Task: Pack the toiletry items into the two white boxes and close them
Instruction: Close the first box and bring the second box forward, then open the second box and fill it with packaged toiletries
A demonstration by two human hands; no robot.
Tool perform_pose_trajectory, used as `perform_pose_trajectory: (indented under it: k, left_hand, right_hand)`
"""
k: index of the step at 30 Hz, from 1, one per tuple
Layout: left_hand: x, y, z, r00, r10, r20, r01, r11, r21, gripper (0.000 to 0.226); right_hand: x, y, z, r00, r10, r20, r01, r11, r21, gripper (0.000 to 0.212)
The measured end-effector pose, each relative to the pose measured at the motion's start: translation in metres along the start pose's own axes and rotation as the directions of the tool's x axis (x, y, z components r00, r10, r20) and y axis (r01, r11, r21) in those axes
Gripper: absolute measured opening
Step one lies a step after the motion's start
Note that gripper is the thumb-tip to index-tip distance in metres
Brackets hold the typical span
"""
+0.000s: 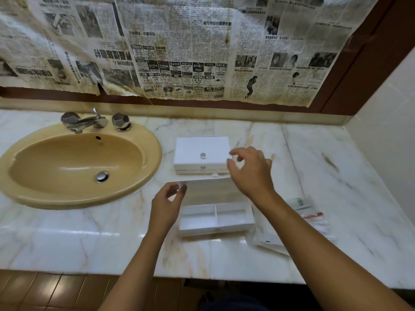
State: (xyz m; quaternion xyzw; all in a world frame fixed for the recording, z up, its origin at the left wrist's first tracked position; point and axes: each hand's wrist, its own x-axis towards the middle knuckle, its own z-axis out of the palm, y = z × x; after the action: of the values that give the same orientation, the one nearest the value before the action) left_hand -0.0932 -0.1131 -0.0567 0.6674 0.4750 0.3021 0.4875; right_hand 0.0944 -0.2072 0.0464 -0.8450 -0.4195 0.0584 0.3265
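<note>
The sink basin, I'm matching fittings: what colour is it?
Mustard yellow-tan sink basin, seen in the head view.

On the tabletop (247,261), the open box (216,217) sits centre; closed box (202,153) at 12 o'clock, sink (76,162) at 9, packets (314,221) at 3.
</note>
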Motion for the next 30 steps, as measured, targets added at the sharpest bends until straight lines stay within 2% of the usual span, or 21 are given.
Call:
perform_pose_trajectory:
  k: [3, 7, 9, 12, 16, 19, 24, 30]
  left_hand:
    - [0.002, 0.001, 0.005, 1.0, -0.013, -0.027, 0.013, 1.0, -0.018, 0.023]
    - [0.005, 0.006, 0.01, 0.997, -0.036, -0.068, 0.033, 0.998, -0.047, 0.021]
    - [0.006, 0.009, 0.012, 0.995, -0.047, -0.083, 0.043, 0.998, -0.05, 0.02]
    - [0.008, 0.011, 0.016, 0.992, -0.051, -0.112, 0.047, 0.998, -0.039, 0.015]
    - [0.009, 0.01, 0.018, 0.989, -0.05, -0.14, 0.045, 0.998, -0.04, 0.016]
    - [0.009, 0.004, 0.016, 0.991, -0.027, -0.129, 0.019, 0.998, -0.063, 0.013]
    - [-0.003, -0.019, 0.014, 0.999, -0.017, -0.044, 0.01, 0.987, -0.161, 0.023]
    - [-0.01, -0.028, 0.013, 1.0, -0.009, 0.003, 0.009, 0.981, -0.194, 0.027]
  right_hand:
    - [0.003, 0.017, -0.007, 0.993, 0.065, -0.095, -0.064, 0.998, 0.011, 0.023]
    - [0.0, 0.04, -0.014, 0.98, 0.162, -0.116, -0.158, 0.987, 0.039, 0.02]
    - [-0.003, 0.052, -0.014, 0.978, 0.194, -0.08, -0.193, 0.981, 0.018, 0.018]
    - [-0.009, 0.073, -0.01, 0.963, 0.262, 0.057, -0.257, 0.963, -0.085, 0.021]
    - [-0.015, 0.097, 0.001, 0.904, 0.369, 0.215, -0.321, 0.919, -0.227, 0.026]
    - [-0.018, 0.108, 0.009, 0.868, 0.404, 0.29, -0.313, 0.897, -0.312, 0.033]
    - [-0.018, 0.118, 0.019, 0.839, 0.419, 0.348, -0.261, 0.87, -0.417, 0.038]
    - [-0.019, 0.122, 0.028, 0.849, 0.406, 0.337, -0.231, 0.86, -0.455, 0.033]
